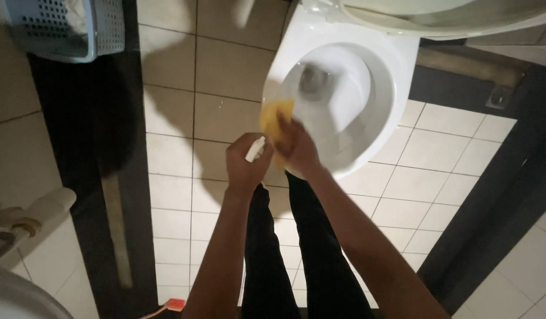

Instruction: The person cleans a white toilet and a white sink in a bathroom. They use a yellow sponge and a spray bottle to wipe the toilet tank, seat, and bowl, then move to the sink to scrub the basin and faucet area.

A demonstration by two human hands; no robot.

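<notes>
Spray bottle, small, white and smooth plastic, sits in my left hand; its long axis runs diagonally, with the upper end tipped up and to the right toward the toilet bowl. I go from the left edge: a pale blue plastic basket with a perforated wall stands on the tiled floor, whose glossy cream squares are crossed by a dark strip. Low in the corner, a rounded white basin edge and a pale pipe show. My left fingers are wrapped tight around the bottle. Just beside it, my right hand presses a soft yellow cloth against the near-left rim of the toilet, fingers curled over the crumpled fabric. That toilet is smooth white ceramic, oval, with its lid raised at the top.
</notes>
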